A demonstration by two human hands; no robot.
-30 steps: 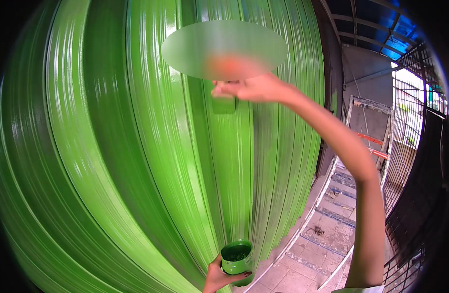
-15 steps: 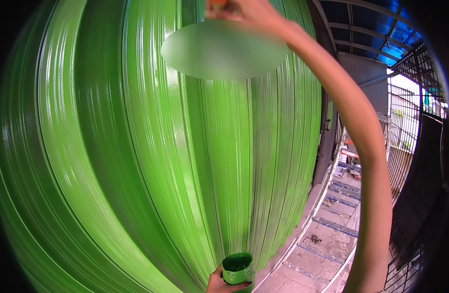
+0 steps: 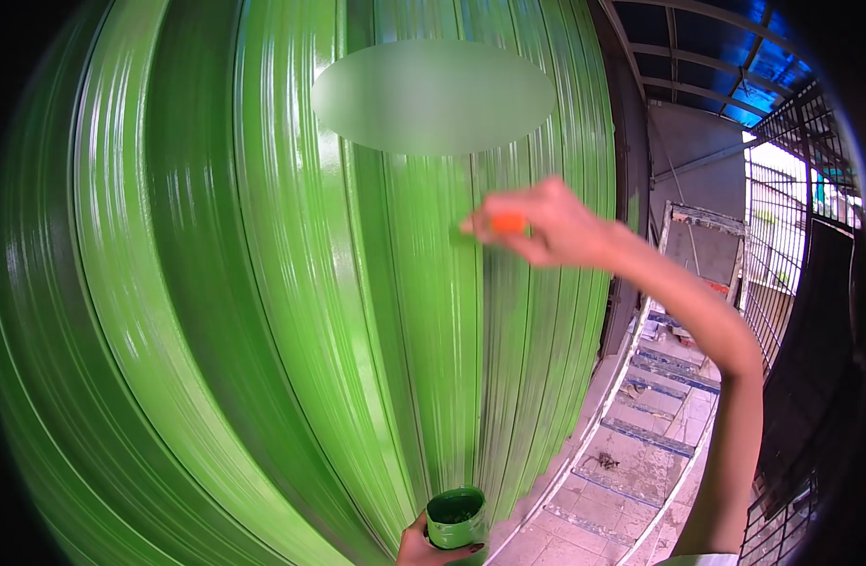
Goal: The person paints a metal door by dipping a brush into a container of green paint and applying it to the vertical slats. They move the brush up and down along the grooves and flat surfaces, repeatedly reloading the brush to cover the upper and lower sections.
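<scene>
My right hand (image 3: 563,224) is raised before the ribbed metal wall (image 3: 437,321), closed on a paintbrush (image 3: 508,224) with an orange handle. The brush tip points left and meets, or nearly meets, a bright green rib; the bristles are small and blurred. Low in the view, my left hand (image 3: 414,547) wraps round a green paint cup (image 3: 454,536), held upright with dark green paint inside. Glossy wet-looking green covers the ribs on the left, while those right of the brush look greyer and streaky. A blurred oval hides part of the wall higher up.
A paint-spattered ladder (image 3: 659,439) stands on the right over a tiled floor (image 3: 546,528). Beyond it are a metal grille (image 3: 777,245) and a dark sheet (image 3: 810,358). Blue roofing (image 3: 716,47) on a metal frame shows overhead.
My right hand has come down with the paintbrush from the top of the view to mid-height, the elbow bending. My left hand and the cup have stayed almost in place.
</scene>
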